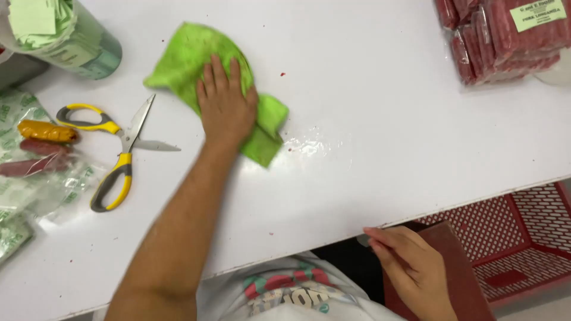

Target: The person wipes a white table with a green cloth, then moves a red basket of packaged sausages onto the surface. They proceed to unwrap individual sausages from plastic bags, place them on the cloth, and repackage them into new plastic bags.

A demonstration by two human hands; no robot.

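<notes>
My left hand (225, 102) lies flat on a crumpled bright green cloth (184, 56), pressing it onto the white table (369, 77). A wet streak (315, 142) shines on the table just right of the cloth. My right hand (410, 267) hangs below the table's front edge, fingers loosely curled, holding nothing, beside a dark red surface (458, 261). Small red specks dot the tabletop.
Open scissors with yellow and grey handles (116, 148) lie left of the cloth. Farther left are sausages on printed plastic bags (41, 148). A roll of pale green labels (59, 30) stands at top left. Packs of red sausages (505, 35) sit top right. A red mesh crate (523, 238) is below.
</notes>
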